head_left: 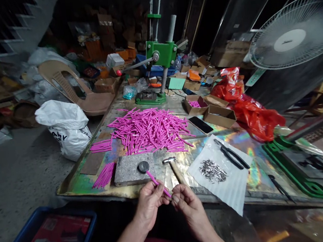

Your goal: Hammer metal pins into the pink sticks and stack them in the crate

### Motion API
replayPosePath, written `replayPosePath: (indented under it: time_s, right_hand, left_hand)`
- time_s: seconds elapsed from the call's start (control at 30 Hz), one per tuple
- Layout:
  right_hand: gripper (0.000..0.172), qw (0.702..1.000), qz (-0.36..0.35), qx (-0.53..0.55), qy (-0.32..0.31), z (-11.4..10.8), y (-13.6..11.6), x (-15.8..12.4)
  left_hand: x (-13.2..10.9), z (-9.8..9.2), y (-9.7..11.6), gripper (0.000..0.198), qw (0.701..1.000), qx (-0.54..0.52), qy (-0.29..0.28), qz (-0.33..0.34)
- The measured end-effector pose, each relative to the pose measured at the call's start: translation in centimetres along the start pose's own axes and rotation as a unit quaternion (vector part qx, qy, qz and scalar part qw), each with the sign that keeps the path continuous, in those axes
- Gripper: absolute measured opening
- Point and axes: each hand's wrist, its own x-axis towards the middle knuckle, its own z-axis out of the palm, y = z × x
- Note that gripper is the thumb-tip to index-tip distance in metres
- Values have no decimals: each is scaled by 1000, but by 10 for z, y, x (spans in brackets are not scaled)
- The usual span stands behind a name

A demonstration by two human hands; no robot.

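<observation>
Room: dim, cluttered workshop; boxes, a plastic chair [69, 85] and a white sack [65, 125] left of the table [77, 183].
Surface: table with a shiny rainbow-foil top, near edge just beyond both hands.
Landmark: grey stone block [132, 169] at the near edge, dark round die [143, 166] on its right part.
Held thing: one pink stick [157, 183], just below and right of the block, over the table edge.
Long axis: slanting from upper left, close to the die, down to lower right between the hands.
Left hand [150, 202]: fingers pressed together on the stick's middle, pinching it.
Right hand [186, 203]: fingers closed at the stick's lower end; whether pinching a small metal piece there, cannot tell.
Nearer hand: left hand closer to the block; right hand closer to the hammer.
Right of block: small hammer [170, 162], then a white sheet [232, 183] with a heap of metal pins [212, 170] and pliers [230, 153].
Behind block: big pile of pink sticks [151, 130], green press [157, 64] farther back.
Left of block: small bundle of pink sticks [104, 175].
Hidden: stick's lower tip covered by fingertips; right edge of view blurred.
</observation>
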Motion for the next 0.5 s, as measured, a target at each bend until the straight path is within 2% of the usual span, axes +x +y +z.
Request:
replayPosePath:
  time_s: [0.2,0.37,0.5]
  right_hand:
    - [21,1000,0,19,3,2,0,0]
    - [23,999,4,37,26,2,3,0]
    - [29,998,11,42,36,2,7,3]
  left_hand:
    - [-1,0,-3,24,1000,14,6,14]
    - [-1,-1,-8,23,995,72,3,62]
    - [3,-4,-10,24,994,79,16,68]
